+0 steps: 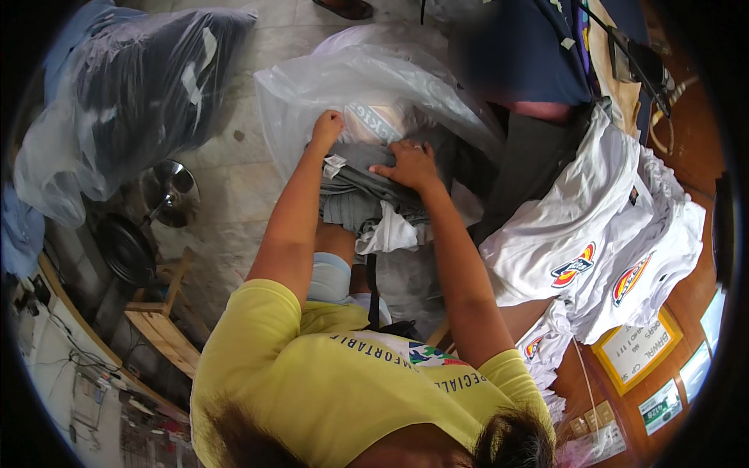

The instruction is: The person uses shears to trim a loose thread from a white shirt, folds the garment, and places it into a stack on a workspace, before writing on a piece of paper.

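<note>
A clear plastic bag [289,90] lies spread open in front of me, with a folded light garment bearing a printed design [378,122] inside its mouth. My left hand [328,129] is closed in a pinch on the bag's near edge. Below it sits a stack of folded grey garments [351,204] with a white tag [334,165] sticking out at its left. My right hand [411,164] rests on top of the stack, fingers spread, holding nothing. A crumpled white cloth [388,230] hangs at the stack's near side.
White printed shirts [577,226] are heaped on a wooden table [686,168] at the right, near a yellow-framed sign [640,351]. Another person in dark clothes [523,54] is close at the upper right. At left are a filled plastic bag [156,86], a fan [168,193] and a wooden stool [162,335].
</note>
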`<move>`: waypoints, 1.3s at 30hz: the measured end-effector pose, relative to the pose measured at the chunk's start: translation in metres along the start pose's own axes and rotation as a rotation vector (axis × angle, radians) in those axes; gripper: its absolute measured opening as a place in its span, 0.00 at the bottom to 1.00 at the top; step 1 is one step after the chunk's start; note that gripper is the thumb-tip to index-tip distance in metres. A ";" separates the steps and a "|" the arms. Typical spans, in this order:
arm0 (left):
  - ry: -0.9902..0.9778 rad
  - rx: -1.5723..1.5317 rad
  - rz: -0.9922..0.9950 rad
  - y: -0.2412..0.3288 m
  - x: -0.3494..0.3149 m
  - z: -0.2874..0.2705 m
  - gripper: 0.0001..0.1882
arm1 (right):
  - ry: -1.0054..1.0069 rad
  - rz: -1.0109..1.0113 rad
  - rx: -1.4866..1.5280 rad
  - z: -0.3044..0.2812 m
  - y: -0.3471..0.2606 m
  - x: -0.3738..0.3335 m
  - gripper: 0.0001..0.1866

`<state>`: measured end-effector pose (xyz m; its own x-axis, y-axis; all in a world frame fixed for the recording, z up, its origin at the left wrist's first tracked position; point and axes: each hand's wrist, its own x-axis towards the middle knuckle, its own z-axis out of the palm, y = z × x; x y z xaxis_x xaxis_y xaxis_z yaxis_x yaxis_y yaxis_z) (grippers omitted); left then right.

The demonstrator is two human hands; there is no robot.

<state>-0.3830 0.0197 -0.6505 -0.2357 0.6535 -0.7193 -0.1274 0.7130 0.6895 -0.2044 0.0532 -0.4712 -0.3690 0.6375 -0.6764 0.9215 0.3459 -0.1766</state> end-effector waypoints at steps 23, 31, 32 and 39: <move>0.110 -0.678 -0.353 -0.016 0.061 -0.010 0.28 | 0.269 -0.533 0.008 0.051 -0.036 -0.038 0.19; 0.382 -0.128 -0.467 -0.006 -0.011 0.024 0.33 | 0.254 -0.557 -0.052 0.061 -0.035 -0.046 0.20; 0.565 -0.050 -0.509 -0.006 -0.008 0.037 0.28 | 0.246 -0.561 -0.080 0.060 -0.037 -0.045 0.19; 0.262 -0.757 -0.143 -0.033 0.008 0.045 0.22 | 0.253 -0.632 -0.103 0.069 -0.038 -0.047 0.21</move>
<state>-0.3375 0.0130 -0.6824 -0.3736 0.4216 -0.8262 -0.7684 0.3583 0.5303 -0.2136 -0.0373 -0.4817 -0.8602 0.4289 -0.2758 0.5086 0.7601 -0.4045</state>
